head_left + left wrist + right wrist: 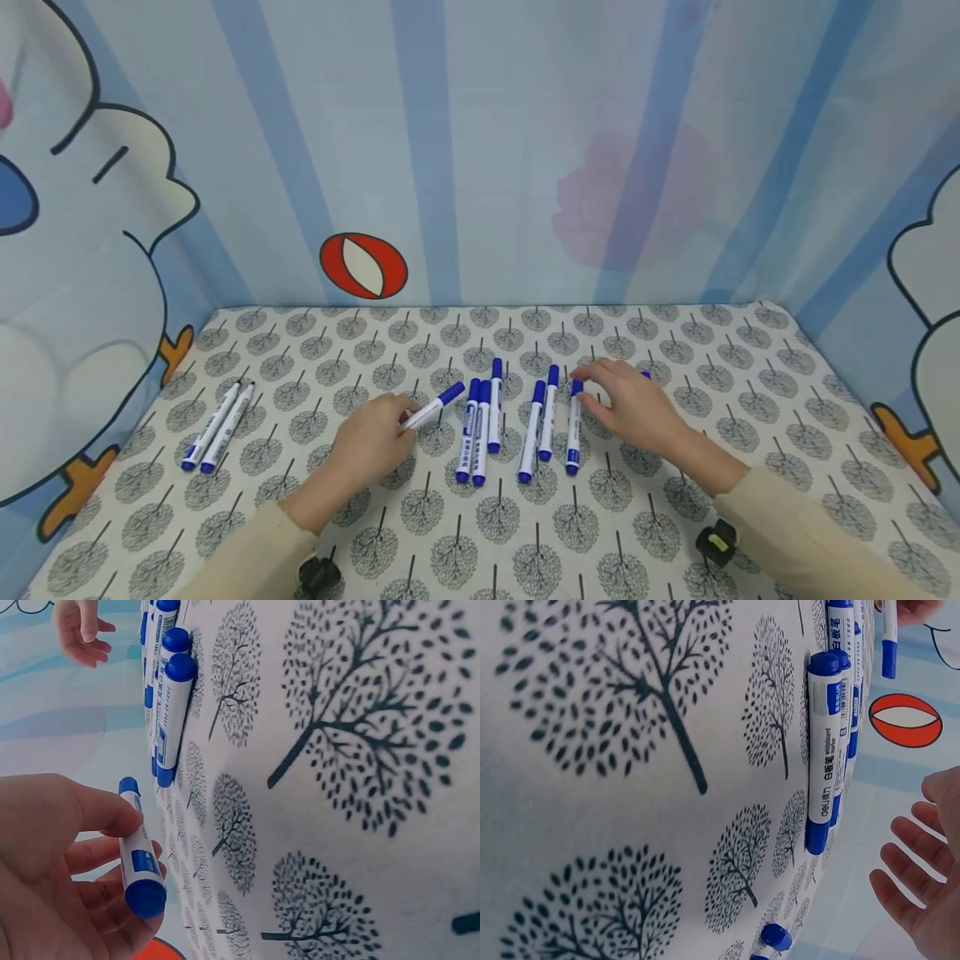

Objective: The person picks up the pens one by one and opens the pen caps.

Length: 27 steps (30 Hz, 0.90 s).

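My left hand point(377, 437) pinches a blue-capped whiteboard marker point(139, 851) between thumb and fingers, above the cloth; its cap end points up and to the right in the head view. To its right lie several white whiteboard markers point(495, 417) with blue caps, roughly side by side. My right hand point(628, 403) hovers by the rightmost marker of that row point(573, 433), its fingers loosely spread and holding nothing in the right wrist view. Small loose blue caps point(776, 937) lie on the cloth on that side, mostly hidden by the hand in the head view.
Two uncapped markers point(225, 429) with dark tips lie side by side at the left of the table. The tabletop is covered with a white cloth point(465, 567) printed with trees. A blue striped cartoon backdrop point(495, 167) stands behind and at both sides.
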### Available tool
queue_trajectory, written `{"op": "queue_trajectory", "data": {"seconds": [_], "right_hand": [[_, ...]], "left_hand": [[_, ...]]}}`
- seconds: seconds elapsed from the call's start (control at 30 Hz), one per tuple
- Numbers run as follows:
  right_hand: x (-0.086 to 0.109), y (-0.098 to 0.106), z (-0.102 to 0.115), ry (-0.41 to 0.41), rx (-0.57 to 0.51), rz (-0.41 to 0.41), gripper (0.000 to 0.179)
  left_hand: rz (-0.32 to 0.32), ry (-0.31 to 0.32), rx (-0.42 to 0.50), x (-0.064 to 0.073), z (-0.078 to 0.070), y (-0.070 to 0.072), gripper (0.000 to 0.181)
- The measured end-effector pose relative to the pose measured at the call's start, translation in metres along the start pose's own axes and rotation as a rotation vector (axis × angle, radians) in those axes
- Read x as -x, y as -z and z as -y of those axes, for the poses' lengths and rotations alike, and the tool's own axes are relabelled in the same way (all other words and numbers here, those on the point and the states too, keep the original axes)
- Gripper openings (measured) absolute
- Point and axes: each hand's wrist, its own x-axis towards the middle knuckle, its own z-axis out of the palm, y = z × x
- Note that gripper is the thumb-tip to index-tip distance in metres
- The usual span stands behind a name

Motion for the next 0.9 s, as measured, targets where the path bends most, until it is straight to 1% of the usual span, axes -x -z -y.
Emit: {"op": "queue_trajectory", "data": {"seconds": [0.13, 0.3, 0.5, 0.77, 0.9], "right_hand": [[-0.002, -0.002, 0.002, 0.024, -0.008, -0.001, 0.030], [-0.004, -0.005, 0.006, 0.073, -0.012, -0.024, 0.030], [-0.005, -0.007, 0.013, 0.095, 0.009, -0.029, 0.029], [-0.008, -0.007, 0.024, 0.128, 0.031, -0.014, 0.032], [-0.009, -0.008, 0.029, 0.137, 0.035, -0.009, 0.033]], "left_hand": [[0.003, -0.009, 0.006, -0.001, -0.004, 0.003, 0.025], [0.012, -0.024, 0.007, -0.003, -0.008, 0.006, 0.024], [0.007, -0.059, -0.019, -0.005, -0.016, 0.008, 0.024], [-0.010, -0.141, -0.023, -0.007, -0.024, 0.011, 0.026], [-0.011, -0.170, -0.029, -0.009, -0.027, 0.010, 0.027]]}}
